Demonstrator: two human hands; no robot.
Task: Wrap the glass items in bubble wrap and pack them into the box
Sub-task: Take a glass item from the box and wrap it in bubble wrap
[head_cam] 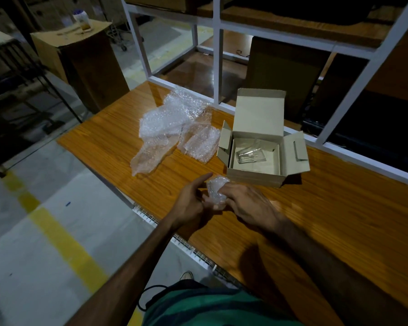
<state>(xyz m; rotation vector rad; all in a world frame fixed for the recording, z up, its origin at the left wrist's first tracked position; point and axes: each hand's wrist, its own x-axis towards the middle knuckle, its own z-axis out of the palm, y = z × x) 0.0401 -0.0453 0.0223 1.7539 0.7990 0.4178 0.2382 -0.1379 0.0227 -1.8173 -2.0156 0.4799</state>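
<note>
Wrapped item: a small bundle of bubble wrap (216,192) with something clear inside it, held just above the wooden table (327,220) at centre frame, below the box; its long axis runs roughly up and down the frame, one end toward the box, the other toward the person.
Left hand: the left hand (190,203) holds the bundle from the frame's left, thumb and lower fingers against the wrap, index finger stretched straight toward the box.
Right hand: the right hand (250,205) grips the bundle from the frame's right, its fingers curled over the top of the wrap.
Box: an open cardboard box (254,176) right of centre, rear lid standing upright, side flaps spread out.
Glass in box: a bare clear glass (250,155) lying on its side on the box floor, long axis running left to right in the frame; which end is the mouth I cannot tell.
Loose wrap: crumpled sheets of bubble wrap (174,128) lying on the table left of the box, the nearest sheet just beside its left flap.
Background: a white metal frame (218,67) behind the table; a tall cardboard carton (80,67) in the upper left with a jar (82,21) on top.
</note>
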